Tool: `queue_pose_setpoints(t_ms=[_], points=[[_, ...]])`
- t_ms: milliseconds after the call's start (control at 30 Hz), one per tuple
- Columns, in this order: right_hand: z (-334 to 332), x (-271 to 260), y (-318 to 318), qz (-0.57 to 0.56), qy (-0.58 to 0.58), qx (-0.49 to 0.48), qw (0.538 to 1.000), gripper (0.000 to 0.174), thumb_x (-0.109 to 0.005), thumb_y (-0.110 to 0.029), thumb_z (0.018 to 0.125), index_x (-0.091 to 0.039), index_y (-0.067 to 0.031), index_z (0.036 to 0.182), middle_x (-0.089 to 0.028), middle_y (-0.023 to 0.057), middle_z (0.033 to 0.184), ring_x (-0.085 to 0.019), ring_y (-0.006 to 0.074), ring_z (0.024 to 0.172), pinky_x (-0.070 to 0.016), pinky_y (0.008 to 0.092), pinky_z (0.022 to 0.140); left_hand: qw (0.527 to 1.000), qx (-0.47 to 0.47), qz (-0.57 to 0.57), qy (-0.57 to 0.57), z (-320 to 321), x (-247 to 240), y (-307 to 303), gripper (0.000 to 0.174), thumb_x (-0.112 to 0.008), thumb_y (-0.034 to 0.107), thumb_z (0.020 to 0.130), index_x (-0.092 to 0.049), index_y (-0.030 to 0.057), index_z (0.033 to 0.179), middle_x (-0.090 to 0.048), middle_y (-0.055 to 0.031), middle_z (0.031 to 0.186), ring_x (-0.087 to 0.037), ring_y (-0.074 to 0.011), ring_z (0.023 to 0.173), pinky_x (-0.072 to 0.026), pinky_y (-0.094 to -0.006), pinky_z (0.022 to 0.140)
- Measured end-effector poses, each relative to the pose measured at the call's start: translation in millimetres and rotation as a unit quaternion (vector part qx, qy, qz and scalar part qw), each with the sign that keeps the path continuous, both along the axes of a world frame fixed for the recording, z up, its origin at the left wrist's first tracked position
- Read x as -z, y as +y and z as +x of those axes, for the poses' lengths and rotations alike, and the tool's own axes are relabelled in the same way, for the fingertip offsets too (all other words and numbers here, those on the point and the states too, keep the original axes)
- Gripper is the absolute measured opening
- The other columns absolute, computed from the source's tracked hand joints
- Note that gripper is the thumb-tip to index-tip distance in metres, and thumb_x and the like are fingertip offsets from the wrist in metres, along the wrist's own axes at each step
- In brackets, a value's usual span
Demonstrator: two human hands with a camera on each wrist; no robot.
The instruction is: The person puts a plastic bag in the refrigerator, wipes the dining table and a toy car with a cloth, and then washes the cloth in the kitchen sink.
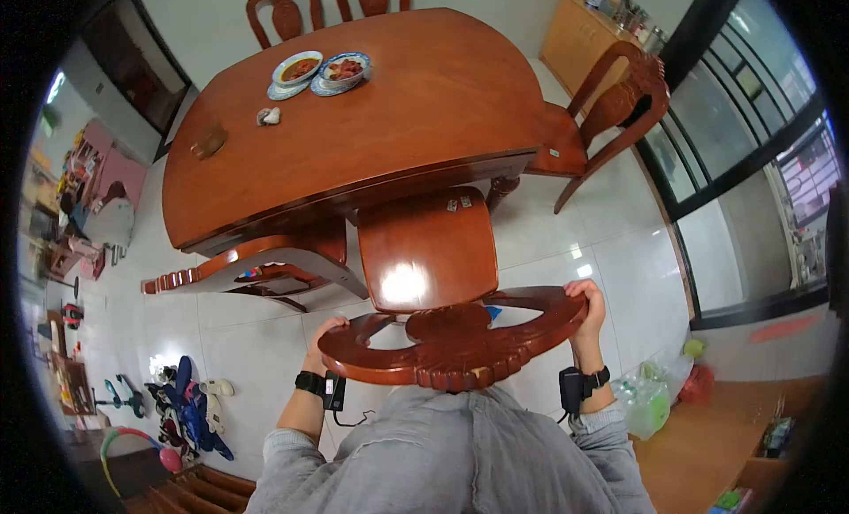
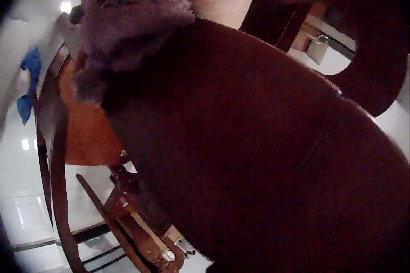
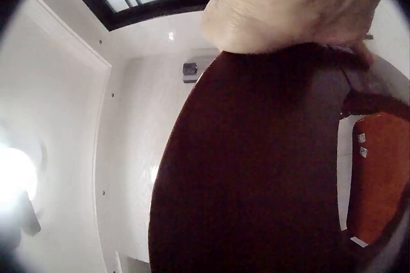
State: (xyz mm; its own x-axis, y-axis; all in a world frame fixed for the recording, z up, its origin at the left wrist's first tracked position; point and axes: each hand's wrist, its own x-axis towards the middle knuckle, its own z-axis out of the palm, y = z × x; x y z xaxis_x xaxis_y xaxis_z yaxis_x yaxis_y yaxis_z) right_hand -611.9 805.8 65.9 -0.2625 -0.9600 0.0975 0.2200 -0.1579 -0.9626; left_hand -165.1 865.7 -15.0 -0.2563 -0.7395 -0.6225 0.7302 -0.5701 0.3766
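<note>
A reddish-brown wooden chair stands right before me, its carved back (image 1: 469, 359) nearest and its glossy seat (image 1: 424, 249) reaching to the table edge. At the left end of the back, my left hand (image 1: 325, 339) grips the rail. A fuzzy purple cloth (image 2: 131, 30) lies bunched between that hand and the wood in the left wrist view; the head view hides it. My right hand (image 1: 588, 312) holds the opposite end, fingers curled over the top. In the right wrist view the dark back panel (image 3: 256, 164) fills the middle, below the hand.
The dining table (image 1: 398, 125) carries two bowls (image 1: 299, 68) of food and small items. Another chair (image 1: 256, 257) stands angled close on the left, and one (image 1: 610, 116) at the right. Plastic bags (image 1: 646, 395) lie right; clothes and shoes (image 1: 190, 408) lie on the left floor.
</note>
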Motion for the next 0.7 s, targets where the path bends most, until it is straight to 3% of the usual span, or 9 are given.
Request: queue_pose_setpoints(t_ms=[167,200,233,300,333,433,500,633,700], points=[[12.4,5.1,-50.5,-0.01,-0.016,-0.045,0.999,0.027,-0.034,-0.019,0.085,-0.047,-0.0027,0.069,-0.05,0.0078,0.074,-0.046,0.0194,0.079,-0.0364,0.0309,0.08,0.985,-0.136,-0.105,-0.034,-0.1,2.9,-17.3,0.019,-0.054,0.022,0.08,-0.053,0.0033,0.084,-0.057,-0.0138,0.088,-0.057,-0.0337,0.078,-0.0483,-0.052,0.075],[14.6,10.5,-63.7,-0.019,-0.027,-0.045,0.998,0.026,-0.036,-0.02,0.085,-0.048,-0.004,0.069,-0.05,0.0065,0.074,-0.047,0.0173,0.075,-0.038,0.029,0.074,0.962,-0.141,-0.203,-0.114,-0.6,11.8,-31.1,0.018,-0.053,0.02,0.08,-0.054,0.0032,0.084,-0.057,-0.0117,0.085,-0.057,-0.033,0.08,-0.0472,-0.0545,0.075],[17.5,14.4,-75.9,-0.026,-0.038,-0.043,0.998,0.025,-0.037,-0.021,0.084,-0.049,-0.0053,0.069,-0.051,0.0051,0.073,-0.047,0.0152,0.072,-0.0396,0.0272,0.069,0.979,-0.158,-0.121,-0.035,9.8,15.3,-37.5,0.017,-0.054,0.021,0.078,-0.056,0.0049,0.083,-0.056,-0.0076,0.082,-0.056,-0.0283,0.079,-0.0478,-0.0479,0.073],[28.1,2.9,-100.1,0.053,-0.006,-0.003,0.999,0.023,-0.044,-0.026,0.082,-0.053,-0.0111,0.067,-0.051,-0.0009,0.064,-0.044,0.0069,0.052,-0.0331,0.02,0.044,0.967,-0.17,-0.11,-0.153,20.4,28.0,-63.0,0.015,-0.056,0.022,0.076,-0.057,0.0072,0.081,-0.056,-0.0036,0.08,-0.056,-0.023,0.077,-0.0472,-0.0408,0.07],[30.9,1.0,-112.2,0.059,-0.007,-0.002,0.998,0.024,-0.044,-0.027,0.082,-0.053,-0.011,0.067,-0.051,-0.001,0.063,-0.043,0.0071,0.051,-0.0333,0.0204,0.045,0.982,-0.178,-0.036,-0.054,25.9,27.1,-73.4,0.015,-0.06,0.022,0.074,-0.057,0.0091,0.08,-0.056,-0.0023,0.081,-0.055,-0.0189,0.076,-0.0464,-0.0349,0.068],[36.0,-2.3,-146.9,0.075,0.003,-0.019,0.997,0.024,-0.044,-0.027,0.082,-0.052,-0.0118,0.067,-0.053,-0.0006,0.066,-0.046,0.0075,0.056,-0.0333,0.0205,0.046,0.965,-0.258,-0.044,-0.016,7.7,-7.9,-95.8,0.014,-0.057,0.025,0.076,-0.058,0.0117,0.075,-0.057,-0.0031,0.071,-0.056,-0.0208,0.067,-0.0491,-0.036,0.061],[37.4,-1.8,-167.1,0.092,0.016,-0.037,0.995,0.023,-0.043,-0.027,0.083,-0.052,-0.0127,0.067,-0.055,-0.0001,0.07,-0.049,0.0076,0.061,-0.0331,0.0202,0.048,0.978,-0.205,-0.01,-0.031,19.7,-3.8,-114.7,0.016,-0.056,0.027,0.079,-0.059,0.0127,0.073,-0.058,-0.0022,0.069,-0.057,-0.022,0.064,-0.0503,-0.0382,0.06],[48.4,-5.6,-195.3,0.077,0.035,-0.017,0.996,0.027,-0.041,-0.03,0.083,-0.052,-0.0117,0.067,-0.056,0.0008,0.071,-0.048,0.0082,0.059,-0.0345,0.0199,0.048,0.96,-0.27,-0.001,-0.068,1.9,-22.9,-125.5,0.018,-0.056,0.03,0.082,-0.059,0.0127,0.078,-0.06,-0.0002,0.076,-0.057,-0.0201,0.073,-0.0498,-0.038,0.067],[43.9,-5.7,-195.6,0.086,0.041,-0.034,0.995,0.027,-0.041,-0.029,0.083,-0.053,-0.0103,0.068,-0.055,0.0012,0.07,-0.049,0.0088,0.061,-0.037,0.0202,0.052,0.965,-0.256,-0.034,0.039,26.4,23.6,-119.9,0.019,-0.055,0.029,0.083,-0.058,0.0122,0.091,-0.061,-0.002,0.09,-0.057,-0.0171,0.077,-0.0488,-0.037,0.073]])
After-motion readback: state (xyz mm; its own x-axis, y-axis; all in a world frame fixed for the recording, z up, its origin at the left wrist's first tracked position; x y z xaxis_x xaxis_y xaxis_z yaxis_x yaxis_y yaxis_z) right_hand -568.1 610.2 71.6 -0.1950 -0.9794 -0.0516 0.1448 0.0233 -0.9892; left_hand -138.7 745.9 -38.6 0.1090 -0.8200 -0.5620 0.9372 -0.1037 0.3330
